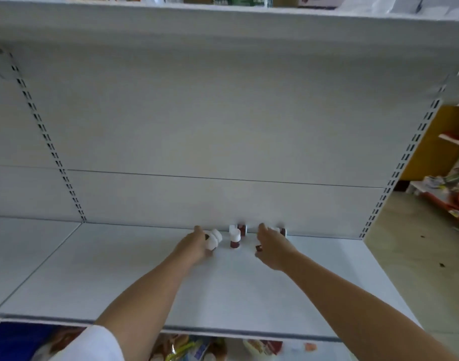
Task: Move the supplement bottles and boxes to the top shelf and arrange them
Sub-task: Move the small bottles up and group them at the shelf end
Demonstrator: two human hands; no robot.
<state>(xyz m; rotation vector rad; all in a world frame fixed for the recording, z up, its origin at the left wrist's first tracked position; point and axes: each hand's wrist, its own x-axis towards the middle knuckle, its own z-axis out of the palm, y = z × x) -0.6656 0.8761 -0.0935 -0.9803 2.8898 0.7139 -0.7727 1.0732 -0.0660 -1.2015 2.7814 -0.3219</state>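
Bottles (235, 239): small, cylindrical, dark-red, white-capped

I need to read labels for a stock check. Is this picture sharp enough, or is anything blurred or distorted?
Head view: soft throughout, no label on the bottles legible; left hand and right hand slightly motion-smeared; the wide lens bows the upper shelf; light is flat and dim, without glare on the lower shelf.
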